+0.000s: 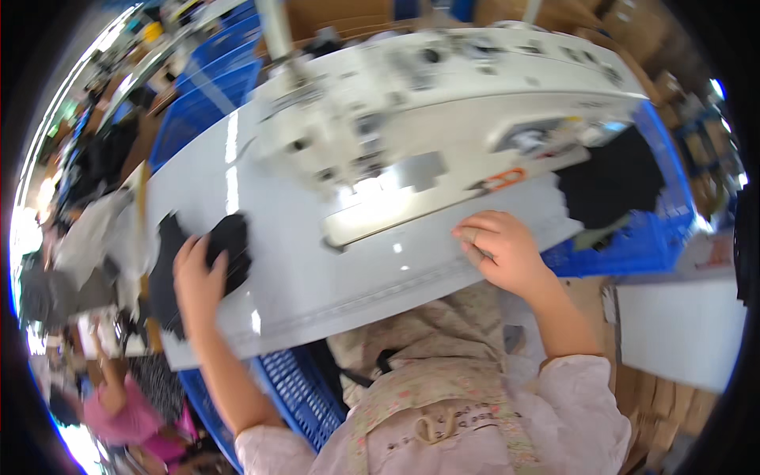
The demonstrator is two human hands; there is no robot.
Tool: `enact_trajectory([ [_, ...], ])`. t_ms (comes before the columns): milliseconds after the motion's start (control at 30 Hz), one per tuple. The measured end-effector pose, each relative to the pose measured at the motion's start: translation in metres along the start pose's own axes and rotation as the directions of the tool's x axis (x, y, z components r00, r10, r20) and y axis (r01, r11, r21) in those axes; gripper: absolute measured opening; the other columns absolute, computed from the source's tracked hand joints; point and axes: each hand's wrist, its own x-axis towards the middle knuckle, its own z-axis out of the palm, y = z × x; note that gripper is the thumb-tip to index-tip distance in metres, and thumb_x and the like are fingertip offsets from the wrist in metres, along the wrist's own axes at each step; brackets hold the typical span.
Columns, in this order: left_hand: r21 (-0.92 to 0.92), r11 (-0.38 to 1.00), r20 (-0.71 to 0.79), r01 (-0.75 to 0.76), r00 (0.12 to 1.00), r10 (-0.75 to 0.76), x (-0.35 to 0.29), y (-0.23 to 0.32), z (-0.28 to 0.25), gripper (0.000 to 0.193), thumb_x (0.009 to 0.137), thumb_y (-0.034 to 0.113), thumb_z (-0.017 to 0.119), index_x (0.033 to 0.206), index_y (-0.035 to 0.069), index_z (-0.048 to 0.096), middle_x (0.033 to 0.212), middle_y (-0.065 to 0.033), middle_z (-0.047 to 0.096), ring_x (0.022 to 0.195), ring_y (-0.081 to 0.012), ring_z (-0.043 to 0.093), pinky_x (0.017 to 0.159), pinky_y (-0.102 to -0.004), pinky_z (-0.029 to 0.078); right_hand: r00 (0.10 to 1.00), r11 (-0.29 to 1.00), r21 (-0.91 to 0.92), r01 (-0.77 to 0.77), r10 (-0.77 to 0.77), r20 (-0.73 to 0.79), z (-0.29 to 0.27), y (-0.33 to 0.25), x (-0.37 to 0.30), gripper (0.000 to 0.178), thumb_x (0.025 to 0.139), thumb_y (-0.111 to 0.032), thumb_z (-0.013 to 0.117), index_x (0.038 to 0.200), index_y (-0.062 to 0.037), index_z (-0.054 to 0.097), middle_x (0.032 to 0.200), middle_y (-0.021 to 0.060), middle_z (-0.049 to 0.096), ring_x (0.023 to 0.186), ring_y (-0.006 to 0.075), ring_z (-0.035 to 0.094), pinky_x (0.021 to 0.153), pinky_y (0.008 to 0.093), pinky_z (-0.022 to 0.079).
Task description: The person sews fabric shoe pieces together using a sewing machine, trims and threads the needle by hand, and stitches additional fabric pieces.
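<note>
At the left end of the pale table, my left hand point(198, 281) rests with fingers spread on black fabric pieces point(229, 241). My right hand point(504, 252) is above the table's front part, its fingers curled together. Tan bands seem to wrap its fingertips; anything held between them is too small to make out. A white sewing machine point(467, 127) stands behind both hands, its lamp lighting the needle area. Orange-handled snips point(504, 179) lie on its bed, just beyond my right hand.
To the right, a blue basket point(673, 226) has black cloth point(613, 178) draped over it. Another blue basket point(301, 396) sits below the table's front edge. More blue crates point(202, 111) stand at the back left. A person in pink point(127, 412) is at lower left.
</note>
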Motion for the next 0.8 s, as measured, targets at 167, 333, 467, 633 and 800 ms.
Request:
enact_trajectory([
  [167, -0.095, 0.992, 0.135, 0.084, 0.988, -0.07, -0.02, -0.045, -0.023, 0.046, 0.084, 0.017, 0.071, 0.126, 0.001, 0.062, 0.133, -0.0187, 0.058, 0.122, -0.0346, 0.055, 0.105, -0.0383, 0.041, 0.82, 0.892, -0.121, -0.435, 0.338, -0.461, -0.08, 0.081, -0.051, 0.011, 0.083, -0.011, 0.067, 0.091, -0.0041, 0.07, 0.098, 0.0123, 0.07, 0.092, 0.0328, 0.065, 0.082, 0.0416, 0.051],
  [333, -0.133, 0.978, 0.149, 0.16, 0.979, -0.14, -0.009, -0.054, -0.012, 0.038, 0.093, 0.018, 0.064, 0.127, 0.001, 0.062, 0.125, -0.0199, 0.064, 0.115, -0.035, 0.061, 0.101, -0.039, 0.044, 0.712, 0.617, -0.359, -0.7, 0.642, -0.285, -0.133, 0.132, -0.103, 0.048, 0.076, -0.018, 0.074, 0.123, -0.008, 0.066, 0.137, 0.0143, 0.056, 0.125, 0.0335, 0.052, 0.105, 0.0405, 0.044],
  [467, -0.142, 0.987, 0.134, 0.08, 0.989, -0.061, -0.013, -0.074, -0.016, 0.035, 0.095, 0.017, 0.061, 0.126, 0.0, 0.063, 0.12, -0.0205, 0.067, 0.111, -0.0336, 0.063, 0.098, -0.0378, 0.046, 0.763, 0.69, -0.372, -0.621, 0.64, -0.087, -0.138, 0.139, -0.113, 0.066, 0.069, -0.014, 0.078, 0.132, -0.0091, 0.059, 0.143, 0.0145, 0.051, 0.129, 0.0338, 0.049, 0.109, 0.0406, 0.041],
  [633, -0.265, 0.952, 0.118, 0.154, 0.985, -0.127, -0.019, -0.087, -0.022, 0.03, 0.097, 0.015, 0.059, 0.121, -0.003, 0.064, 0.105, -0.0185, 0.071, 0.1, -0.0223, 0.066, 0.09, -0.0317, 0.048, 0.816, 0.74, -0.382, -0.553, 0.573, -0.072, -0.138, 0.145, -0.115, 0.065, 0.068, -0.005, 0.071, 0.132, -0.0077, 0.057, 0.142, 0.0155, 0.051, 0.13, 0.0348, 0.049, 0.109, 0.0411, 0.041],
  [800, 0.171, 0.985, -0.502, -0.005, 0.86, 0.092, -0.016, -0.049, -0.019, 0.023, 0.095, 0.016, 0.062, 0.113, 0.004, 0.07, 0.113, -0.0118, 0.071, 0.101, -0.0297, 0.067, 0.088, -0.0375, 0.051, 0.806, 0.742, -0.327, -0.585, 0.576, -0.133, -0.152, 0.158, -0.129, 0.031, 0.088, -0.01, 0.058, 0.117, -0.0034, 0.066, 0.133, 0.0165, 0.06, 0.118, 0.0354, 0.059, 0.098, 0.0389, 0.048],
])
